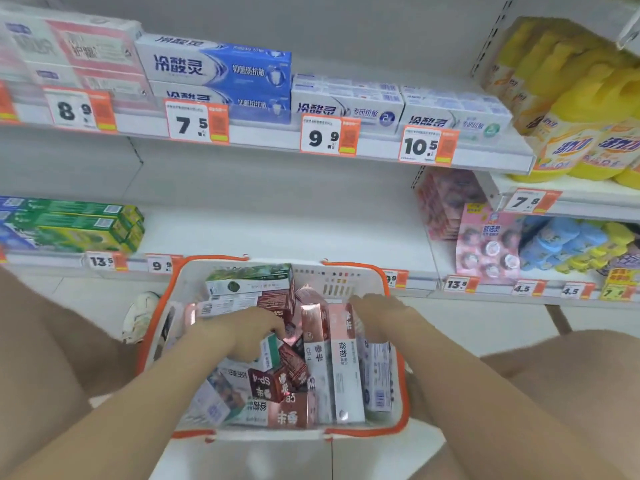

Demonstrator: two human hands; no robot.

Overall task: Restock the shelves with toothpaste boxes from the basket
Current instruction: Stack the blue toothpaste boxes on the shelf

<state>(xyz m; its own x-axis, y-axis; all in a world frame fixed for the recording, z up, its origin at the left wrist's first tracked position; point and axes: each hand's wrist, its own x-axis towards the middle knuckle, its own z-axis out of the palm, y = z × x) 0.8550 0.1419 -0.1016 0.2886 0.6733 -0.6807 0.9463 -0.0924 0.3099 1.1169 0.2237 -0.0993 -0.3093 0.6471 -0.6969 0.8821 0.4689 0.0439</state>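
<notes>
A white basket with an orange rim stands on the floor in front of the shelves, packed with several toothpaste boxes in dark red, pink, white and green. Both my hands are down inside it. My left hand has its fingers curled down round a green-and-white box in the middle of the pile. My right hand grips the far end of a tall white-and-pink box on the basket's right side. Both thumbs are hidden.
The lower shelf holds green toothpaste boxes at its left and is bare white board behind the basket. The upper shelf carries blue-and-white boxes over price tags. Pink packs and yellow bottles stand right. My knees flank the basket.
</notes>
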